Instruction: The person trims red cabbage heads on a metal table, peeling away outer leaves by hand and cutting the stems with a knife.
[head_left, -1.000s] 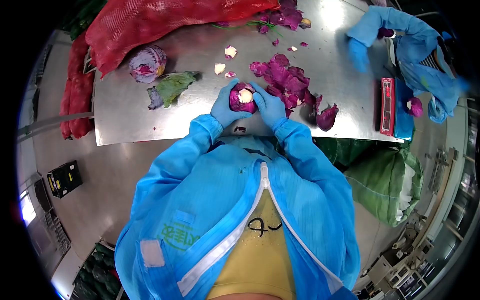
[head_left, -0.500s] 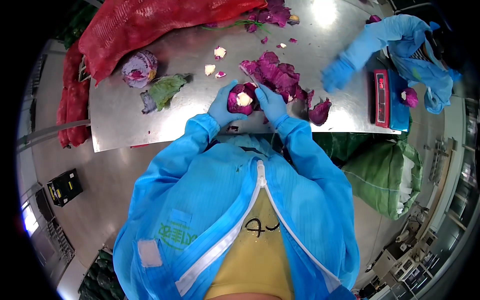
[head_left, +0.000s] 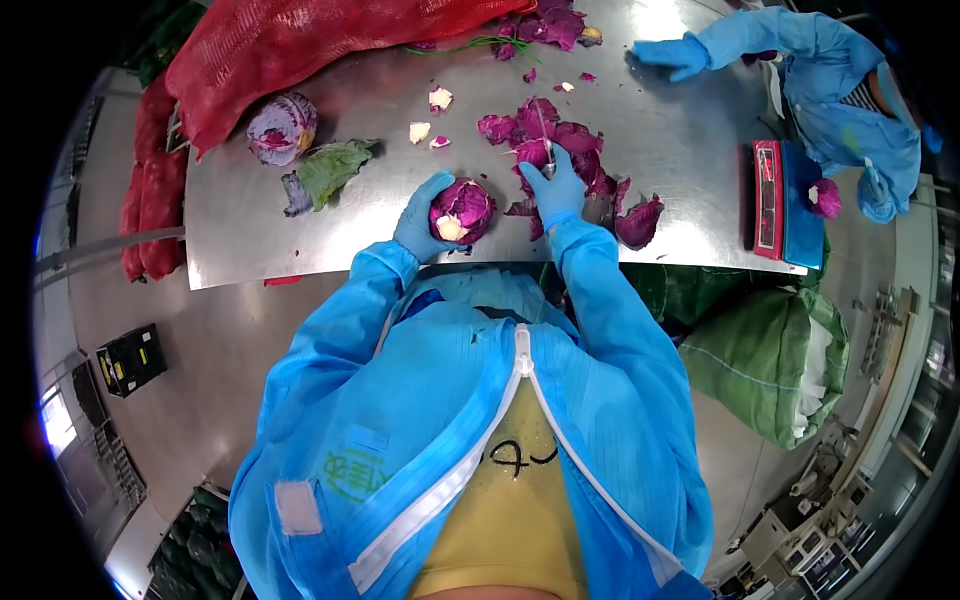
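My left hand [head_left: 420,222], in a blue glove, is wrapped round the left side of a trimmed red cabbage [head_left: 470,205]. The pale cut stem of the cabbage faces toward me. My gloved right hand [head_left: 560,194] grips a knife [head_left: 548,150], its thin blade pointing away from me. The knife is over a pile of loose purple cabbage leaves [head_left: 580,142], apart from the cabbage. One curled leaf [head_left: 640,222] lies right of this hand. Small pale stem pieces [head_left: 419,132] are scattered beyond the cabbage.
An untrimmed cabbage [head_left: 282,129] and a green outer leaf [head_left: 336,172] lie at left, below a red mesh sack [head_left: 300,50]. A red-and-blue scale [head_left: 783,200] stands at right. A co-worker's gloved hand [head_left: 675,56] reaches over the metal table [head_left: 330,240].
My right hand has drawn away from the cabbage with the knife, whose blade has swung to point forward. The cabbage has moved slightly left and tipped toward me. The co-worker's hand has moved farther back.
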